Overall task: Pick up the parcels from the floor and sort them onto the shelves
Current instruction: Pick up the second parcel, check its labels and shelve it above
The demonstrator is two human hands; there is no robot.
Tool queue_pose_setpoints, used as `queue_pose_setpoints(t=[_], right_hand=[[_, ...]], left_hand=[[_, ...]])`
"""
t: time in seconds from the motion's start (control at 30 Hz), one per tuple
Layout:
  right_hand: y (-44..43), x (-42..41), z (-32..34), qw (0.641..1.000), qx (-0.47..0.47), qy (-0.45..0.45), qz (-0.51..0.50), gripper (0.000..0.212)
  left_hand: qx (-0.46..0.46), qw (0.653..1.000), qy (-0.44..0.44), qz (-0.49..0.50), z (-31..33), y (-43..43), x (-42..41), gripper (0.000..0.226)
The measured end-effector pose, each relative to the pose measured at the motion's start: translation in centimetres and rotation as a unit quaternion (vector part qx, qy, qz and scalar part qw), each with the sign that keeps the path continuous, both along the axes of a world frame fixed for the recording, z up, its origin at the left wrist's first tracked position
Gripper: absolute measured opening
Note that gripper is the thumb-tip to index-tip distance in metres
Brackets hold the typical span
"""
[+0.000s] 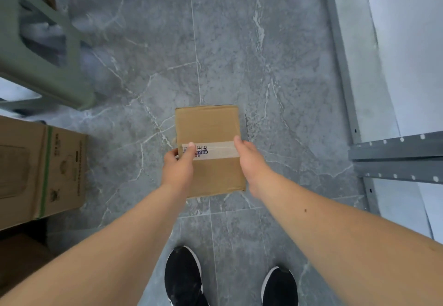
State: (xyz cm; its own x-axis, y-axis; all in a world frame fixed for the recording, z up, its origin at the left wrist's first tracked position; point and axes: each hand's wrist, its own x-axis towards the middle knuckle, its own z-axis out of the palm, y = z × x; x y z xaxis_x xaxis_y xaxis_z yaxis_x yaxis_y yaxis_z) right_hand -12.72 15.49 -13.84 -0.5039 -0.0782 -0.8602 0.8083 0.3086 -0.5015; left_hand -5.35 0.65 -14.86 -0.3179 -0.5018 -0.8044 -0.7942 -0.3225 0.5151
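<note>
At far left, green stool (36, 49) and large printed carton (40, 173) noted, well apart from parcel (207, 137). Parcel held centre, above grey floor (263, 65); clamped at side edges by left hand (178, 165), thumb laid on tape strip, and right hand (249, 161), fingers hidden underneath. Slip judged possible if squeeze eased. Open floor ahead. Shelf frame (395, 152) at right: corner strike risked on swing.

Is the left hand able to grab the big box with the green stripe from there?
Probably not right now: the left hand is gripping the small taped parcel, though nothing blocks the striped box beside it.
</note>
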Motion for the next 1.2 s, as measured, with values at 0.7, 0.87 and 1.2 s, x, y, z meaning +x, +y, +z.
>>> queue_pose_setpoints(t=[0.7, 0.87, 1.2], right_hand=[[-3.0, -14.1, 48.0, 0.971, -0.066, 0.229, 0.003, 0.055], [-3.1, -15.6, 59.0, 0.960, -0.088, 0.267, -0.001, 0.058], [-3.9, -14.9, 76.9, 0.927, -0.184, 0.326, 0.007, 0.062]], left_hand=[[-0.090, 0.969, 0.229, 0.030, 47.4, -3.0, -13.8, 0.042], [-0.123, 0.947, 0.295, 0.018, 58.5, -2.8, -14.3, 0.043], [-0.159, 0.908, 0.387, 0.035, 77.6, -3.3, -12.1, 0.039]])
